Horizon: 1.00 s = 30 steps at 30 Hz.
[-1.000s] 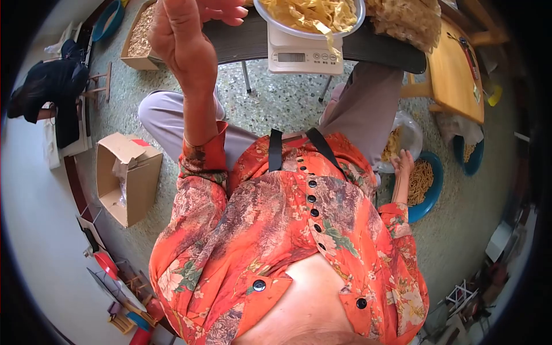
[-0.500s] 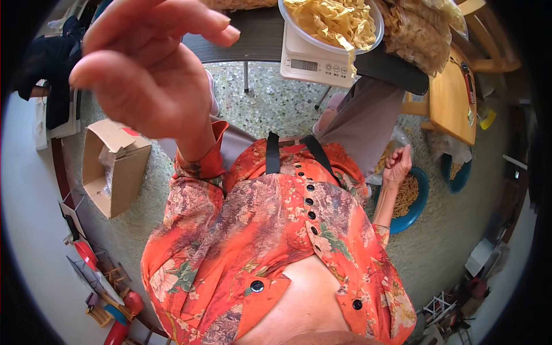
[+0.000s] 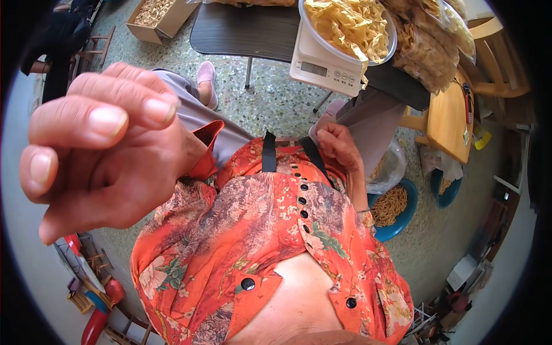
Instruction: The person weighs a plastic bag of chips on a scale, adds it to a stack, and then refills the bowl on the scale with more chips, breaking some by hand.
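My left hand (image 3: 115, 144) is raised close to the camera on the left, its fingers loosely curled and the thumb apart, with nothing visible in it. Over my right thigh, my right hand (image 3: 339, 144) is closed in a loose fist; whatever it may hold is hidden. Ahead of it, a white digital scale (image 3: 325, 66) carries a clear plastic bowl (image 3: 393, 46) heaped with crinkled yellow dried strips (image 3: 348, 29). One strip hangs over the rim beside the scale's display. A clear plastic bag (image 3: 391, 167) lies by my right leg, near the right hand.
The scale stands on a dark stool (image 3: 241, 34), beside bulging bags (image 3: 425, 46) of dried pieces. A blue basin (image 3: 405, 215) of brown sticks is on the floor at right, near a wooden chair (image 3: 451, 115). A cardboard box (image 3: 164, 31) holding small pieces sits at upper left.
My left hand has lowered and come nearer the camera, fingers curling more. My right hand has moved from beside the basin in to my thigh. The view has shifted, showing the box of pieces.
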Available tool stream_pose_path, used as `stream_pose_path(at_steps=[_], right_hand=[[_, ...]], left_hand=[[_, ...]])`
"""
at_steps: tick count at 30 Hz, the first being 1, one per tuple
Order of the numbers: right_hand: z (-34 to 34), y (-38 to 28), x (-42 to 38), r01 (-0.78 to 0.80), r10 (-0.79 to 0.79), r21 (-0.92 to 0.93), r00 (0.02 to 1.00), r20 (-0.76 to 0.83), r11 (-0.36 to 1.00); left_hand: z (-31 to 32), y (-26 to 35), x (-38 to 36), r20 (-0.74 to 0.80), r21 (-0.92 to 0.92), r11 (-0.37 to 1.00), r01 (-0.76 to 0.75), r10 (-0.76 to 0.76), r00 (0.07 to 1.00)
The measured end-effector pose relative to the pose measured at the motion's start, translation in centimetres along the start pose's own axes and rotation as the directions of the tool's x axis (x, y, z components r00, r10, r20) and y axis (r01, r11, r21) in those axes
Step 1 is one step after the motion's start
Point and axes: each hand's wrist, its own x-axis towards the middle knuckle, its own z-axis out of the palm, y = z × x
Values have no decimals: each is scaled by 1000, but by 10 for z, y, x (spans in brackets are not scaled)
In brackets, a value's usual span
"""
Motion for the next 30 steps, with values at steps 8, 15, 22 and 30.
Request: stream_pose_path(at_steps=[8,15,22,30], right_hand=[[1,1,7,13,-11,68,1000,-28,998],[1,1,8,-33,34,99,999,-4,995],[3,0,8,-29,27,139,1000,15,990],[-10,0,4,-46,41,167,999,33,985]], left_hand=[[1,2,-2,-83,0,1000,-26,26,996],[4,7,-6,-26,35,999,-2,3,1000],[53,-11,-42,38,325,945,-45,34,999],[112,-65,-141,432,585,811,3,-314,845]])
